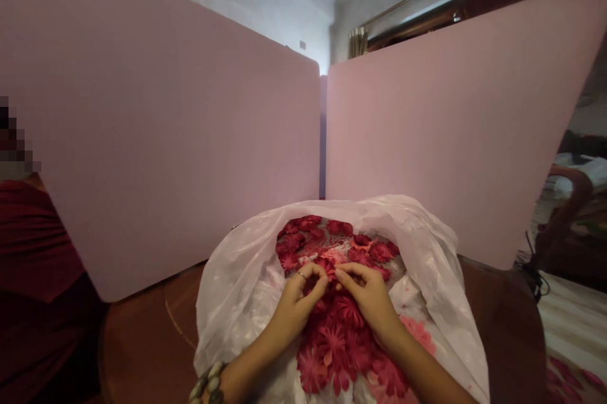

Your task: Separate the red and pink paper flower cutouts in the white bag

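A pink partition board (156,138) stands along the far left edge of the wooden counter (142,341). Left hand (296,303), beaded bracelet (208,382) at wrist, and right hand (367,299) curl, fingertips almost meeting over red cut-out flowers (334,341) heaped in a white plastic bag (227,303) at the near edge. Cannot tell whether either grip holds a flower. A second pink partition board (455,119) stands at right.

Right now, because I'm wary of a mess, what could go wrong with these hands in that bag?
The loose red paper flowers lie heaped in the open white plastic bag, so they could perhaps slide out over its slack mouth. The beaded bracelet on the left hand might snag the thin plastic, and the ring on that hand might catch a petal.
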Tool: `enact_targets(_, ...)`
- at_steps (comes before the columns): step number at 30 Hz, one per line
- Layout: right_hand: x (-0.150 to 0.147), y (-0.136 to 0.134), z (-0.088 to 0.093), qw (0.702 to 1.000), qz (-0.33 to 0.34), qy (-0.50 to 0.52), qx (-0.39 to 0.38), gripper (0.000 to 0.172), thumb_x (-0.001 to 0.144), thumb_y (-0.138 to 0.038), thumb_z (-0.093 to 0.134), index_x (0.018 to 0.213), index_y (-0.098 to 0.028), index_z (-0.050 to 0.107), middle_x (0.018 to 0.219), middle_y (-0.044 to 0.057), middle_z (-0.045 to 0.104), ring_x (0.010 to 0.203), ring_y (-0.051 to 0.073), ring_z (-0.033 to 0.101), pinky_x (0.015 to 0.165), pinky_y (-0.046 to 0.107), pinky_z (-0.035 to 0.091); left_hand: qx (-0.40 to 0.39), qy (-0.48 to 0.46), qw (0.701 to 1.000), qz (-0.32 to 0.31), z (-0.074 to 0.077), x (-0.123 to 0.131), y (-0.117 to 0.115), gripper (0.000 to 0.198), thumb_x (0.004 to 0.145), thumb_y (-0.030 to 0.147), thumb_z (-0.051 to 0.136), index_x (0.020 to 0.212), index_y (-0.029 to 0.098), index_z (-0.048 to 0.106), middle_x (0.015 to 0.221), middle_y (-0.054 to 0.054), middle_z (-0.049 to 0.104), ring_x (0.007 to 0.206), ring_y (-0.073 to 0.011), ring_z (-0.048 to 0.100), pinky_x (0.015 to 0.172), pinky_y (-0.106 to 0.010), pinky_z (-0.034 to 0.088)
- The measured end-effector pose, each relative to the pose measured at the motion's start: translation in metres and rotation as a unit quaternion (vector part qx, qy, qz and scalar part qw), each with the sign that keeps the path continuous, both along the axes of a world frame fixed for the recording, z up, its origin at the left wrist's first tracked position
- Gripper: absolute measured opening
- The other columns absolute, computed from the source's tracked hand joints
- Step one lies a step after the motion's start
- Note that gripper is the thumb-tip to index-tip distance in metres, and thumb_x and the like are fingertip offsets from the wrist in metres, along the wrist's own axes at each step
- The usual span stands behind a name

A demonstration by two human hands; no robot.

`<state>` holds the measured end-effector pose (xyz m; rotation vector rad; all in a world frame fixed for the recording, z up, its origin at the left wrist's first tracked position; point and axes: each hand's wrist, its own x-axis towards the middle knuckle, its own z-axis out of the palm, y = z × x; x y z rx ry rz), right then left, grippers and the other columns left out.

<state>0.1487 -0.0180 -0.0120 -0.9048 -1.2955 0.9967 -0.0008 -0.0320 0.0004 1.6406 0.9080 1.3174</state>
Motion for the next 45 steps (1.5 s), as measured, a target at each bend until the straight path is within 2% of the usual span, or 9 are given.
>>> enact_targets(3, 0.008, 0.003, 0.002, 0.998, -0.036, 0.037, -0.019, 0.034, 0.063, -0.048, 0.074, 0.072, -0.016, 0.071, 0.061, 0.003, 0.067, 0.055, 0.017, 0.059, 0.057, 0.028, 0.049, -0.007, -0.028, 1.0, 0.003, 0.002, -0.001, 0.001, 0.028, 0.076, 0.045, 0.061, 0.068, 0.019, 0.052, 0.065, 0.002, 0.048, 0.062, -0.0137, 0.044, 0.061, -0.024, 0.037)
enact_targets(7, 0.015, 0.003, 0.009, 0.993, -0.051, 0.099, -0.039, 0.034, 0.06, -0.047, 0.076, 0.071, -0.016, 0.069, 0.066, 0.003, 0.067, 0.059, 0.016, 0.058, 0.059, 0.027, 0.047, 0.0, -0.055, 0.998, 0.011, 0.006, -0.004, 0.003, 0.031, 0.074, 0.047, 0.062, 0.067, 0.019, 0.05, 0.064, 0.003, 0.046, 0.061, -0.0131, 0.042, 0.06, -0.024, 0.036)
enact_targets(13, 0.005, -0.005, 0.014, 0.999, 0.042, 0.013, -0.024, 0.029, 0.061, -0.044, 0.075, 0.07, -0.017, 0.069, 0.068, 0.002, 0.066, 0.065, 0.017, 0.058, 0.064, 0.027, 0.046, -0.001, -0.031, 1.0, 0.0, 0.003, -0.003, 0.003, 0.029, 0.076, 0.045, 0.061, 0.068, 0.019, 0.051, 0.066, 0.002, 0.047, 0.064, -0.0138, 0.044, 0.062, -0.025, 0.037)
enact_targets(18, 0.003, -0.005, 0.012, 0.999, 0.006, -0.03, 0.011, 0.023, 0.067, -0.039, 0.069, 0.065, -0.016, 0.067, 0.064, 0.001, 0.063, 0.064, 0.016, 0.053, 0.063, 0.027, 0.042, -0.015, -0.028, 0.999, -0.042, -0.002, -0.002, 0.002, 0.028, 0.077, 0.045, 0.06, 0.07, 0.019, 0.051, 0.066, 0.002, 0.049, 0.064, -0.0136, 0.045, 0.063, -0.025, 0.037)
enact_targets(25, 0.008, 0.0, 0.009, 0.998, -0.003, 0.04, -0.053, 0.023, 0.063, -0.038, 0.072, 0.061, -0.016, 0.067, 0.059, -0.001, 0.06, 0.059, 0.014, 0.049, 0.059, 0.025, 0.039, -0.028, -0.047, 0.996, -0.075, -0.007, 0.001, 0.003, 0.03, 0.077, 0.046, 0.06, 0.07, 0.018, 0.049, 0.066, 0.001, 0.051, 0.063, -0.0133, 0.046, 0.062, -0.025, 0.037)
enact_targets(31, 0.041, 0.017, 0.01, 0.979, -0.14, 0.131, -0.067, 0.031, 0.052, -0.042, 0.078, 0.065, -0.015, 0.07, 0.06, 0.001, 0.064, 0.063, 0.017, 0.055, 0.061, 0.027, 0.043, -0.033, -0.036, 0.997, -0.06, 0.001, -0.004, -0.001, 0.028, 0.074, 0.043, 0.06, 0.068, 0.02, 0.046, 0.064, 0.002, 0.051, 0.061, -0.0135, 0.047, 0.062, -0.026, 0.038)
enact_targets(35, 0.042, 0.018, 0.009, 0.984, -0.141, 0.098, -0.044, 0.034, 0.057, -0.047, 0.076, 0.067, -0.015, 0.07, 0.064, 0.002, 0.066, 0.064, 0.019, 0.057, 0.062, 0.029, 0.044, 0.035, 0.005, 0.999, -0.024, 0.002, -0.006, 0.005, 0.027, 0.07, 0.039, 0.061, 0.059, 0.019, 0.045, 0.068, -0.001, 0.05, 0.069, -0.0163, 0.047, 0.066, -0.028, 0.038)
enact_targets(38, 0.033, 0.016, 0.009, 0.99, -0.124, 0.066, -0.026, 0.035, 0.058, -0.048, 0.075, 0.067, -0.015, 0.069, 0.067, 0.004, 0.067, 0.066, 0.019, 0.058, 0.065, 0.03, 0.045, 0.085, 0.017, 0.996, -0.03, 0.0, -0.006, 0.008, 0.03, 0.067, 0.037, 0.064, 0.054, 0.018, 0.045, 0.079, -0.004, 0.052, 0.079, -0.0197, 0.048, 0.074, -0.03, 0.038)
enact_targets(45, 0.015, 0.002, 0.009, 0.991, -0.101, -0.064, 0.053, 0.031, 0.069, -0.046, 0.066, 0.072, -0.015, 0.069, 0.073, 0.008, 0.07, 0.069, 0.022, 0.061, 0.067, 0.032, 0.047, -0.028, -0.048, 0.994, -0.094, 0.002, -0.005, -0.001, 0.023, 0.074, 0.038, 0.065, 0.073, 0.017, 0.055, 0.066, 0.001, 0.052, 0.062, -0.013, 0.046, 0.061, -0.025, 0.036)
